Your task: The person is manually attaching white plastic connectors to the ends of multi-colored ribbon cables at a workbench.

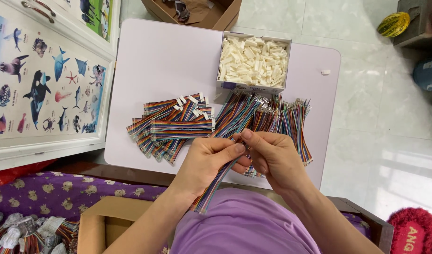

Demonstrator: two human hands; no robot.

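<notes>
Over table (145, 56): left hand (207, 162) and right hand (272, 157) pinching ribbon cable (216, 183); finished pile (171, 127) growing, loose cables (272, 117) and box of white connectors (253, 61) waiting.

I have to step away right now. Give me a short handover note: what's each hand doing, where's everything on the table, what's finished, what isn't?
Left hand: pinching a rainbow ribbon cable that trails down toward the lap.
Right hand: fingertips on the same cable's upper end.
White table: box of white plastic connectors at the far edge; cables with connectors already fitted piled on the left; loose bare-ended cables on the right.
Done: the left pile.
Left: the cable in hand shows no connector, and the right pile remains.
</notes>
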